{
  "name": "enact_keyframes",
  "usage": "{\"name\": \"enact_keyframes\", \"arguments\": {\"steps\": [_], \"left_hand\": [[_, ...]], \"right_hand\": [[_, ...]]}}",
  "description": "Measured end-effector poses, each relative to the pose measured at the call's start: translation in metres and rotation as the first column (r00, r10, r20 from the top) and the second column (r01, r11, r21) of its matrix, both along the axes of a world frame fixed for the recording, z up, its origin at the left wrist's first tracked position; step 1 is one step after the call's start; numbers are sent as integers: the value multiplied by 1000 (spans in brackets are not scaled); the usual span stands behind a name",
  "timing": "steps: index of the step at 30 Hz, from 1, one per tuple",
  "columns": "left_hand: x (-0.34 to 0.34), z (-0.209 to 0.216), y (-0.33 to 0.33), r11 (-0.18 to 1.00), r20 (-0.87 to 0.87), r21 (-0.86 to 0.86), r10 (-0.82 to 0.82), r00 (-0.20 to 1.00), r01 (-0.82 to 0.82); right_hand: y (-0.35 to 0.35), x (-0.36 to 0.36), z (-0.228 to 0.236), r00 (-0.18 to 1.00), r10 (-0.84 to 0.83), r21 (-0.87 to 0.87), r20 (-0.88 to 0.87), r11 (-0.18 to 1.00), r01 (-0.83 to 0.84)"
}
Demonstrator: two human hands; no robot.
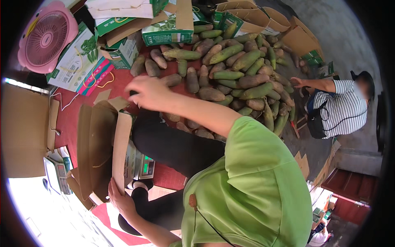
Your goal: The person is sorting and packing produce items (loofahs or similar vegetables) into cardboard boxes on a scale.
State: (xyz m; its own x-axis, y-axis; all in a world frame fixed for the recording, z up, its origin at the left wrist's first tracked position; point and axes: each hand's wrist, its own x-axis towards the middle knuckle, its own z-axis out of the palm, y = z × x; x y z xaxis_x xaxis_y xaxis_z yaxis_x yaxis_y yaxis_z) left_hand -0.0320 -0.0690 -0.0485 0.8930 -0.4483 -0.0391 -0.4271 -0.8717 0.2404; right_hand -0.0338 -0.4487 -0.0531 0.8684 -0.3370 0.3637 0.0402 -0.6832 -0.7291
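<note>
My left hand (122, 201) grips the near lower edge of an open cardboard box (122, 152), its fingers at the side panel. The box stands with raised brown flaps at a digital scale (147, 166) with lit green digits. Above the box's far end, my right hand (152, 93) is bent at the wrist and smeared by motion. A small dark patch shows at its fingers; I cannot make out what it is. Beyond that hand lies a large heap of long green radishes (247, 61), many coated with brown soil. The box's inside is mostly hidden.
Green-and-white cartons (168, 33) stand behind the heap. A pink fan (47, 39) is at upper left, near a white cable (61, 103). Another scale (57, 175) stands at left. A person in a striped shirt (345, 109) reaches toward the heap from the right.
</note>
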Motion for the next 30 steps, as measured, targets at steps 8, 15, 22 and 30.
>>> {"name": "enact_keyframes", "arguments": {"steps": [8, 15, 22, 30], "left_hand": [[-1, -2, -1, 1000, 6, 13, -1, 1000, 1], [0, -8, -1, 1000, 34, 6, 6, 999, -6], [2, -11, 3, 999, 79, 28, -19, 997, 17], [1, -13, 3, 1000, 89, 30, -5, 996, 2]], "right_hand": [[-153, -209, -102, 593, -661, -565, -460, 733, 378], [-189, -327, -120, 62, -680, -682, -731, 732, -10], [-195, -351, -134, 25, -702, -697, -711, 700, -155], [-197, -353, -146, 50, -749, -744, -660, 643, -184]]}}
